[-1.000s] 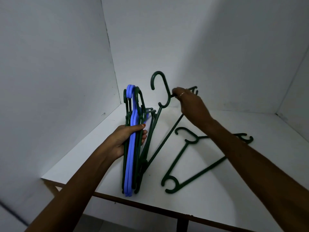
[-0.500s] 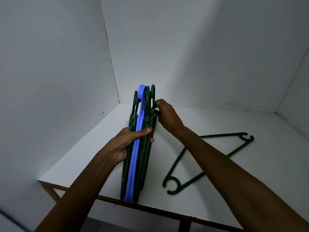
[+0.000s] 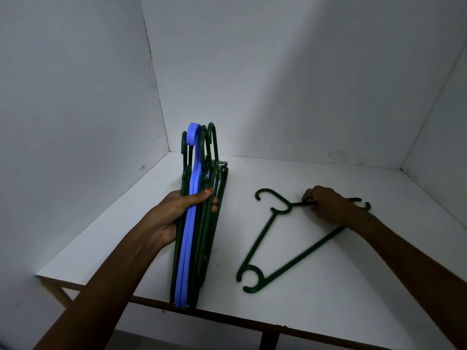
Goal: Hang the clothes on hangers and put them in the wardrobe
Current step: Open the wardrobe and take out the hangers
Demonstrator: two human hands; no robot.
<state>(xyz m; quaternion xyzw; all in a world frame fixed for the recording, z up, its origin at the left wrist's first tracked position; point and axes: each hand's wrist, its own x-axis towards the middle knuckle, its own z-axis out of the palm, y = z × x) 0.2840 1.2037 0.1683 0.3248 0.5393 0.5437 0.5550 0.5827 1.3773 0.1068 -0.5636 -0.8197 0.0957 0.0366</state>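
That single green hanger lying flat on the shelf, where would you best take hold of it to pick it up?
Grip the green hanger on its upper arm, just beside the neck below the hook, coming down from above. It lies flat on the white shelf, so only a thin bar offers itself for a pinch. The right hand already has its grip there, while the left hand holds the upright bundle of hangers.

This looks like the inside of a home wardrobe: a white shelf [image 3: 328, 286] closed in by plain white walls [image 3: 278, 84] on 3 sides, with plastic clothes hangers [image 3: 194, 223] kept on it, green and blue.
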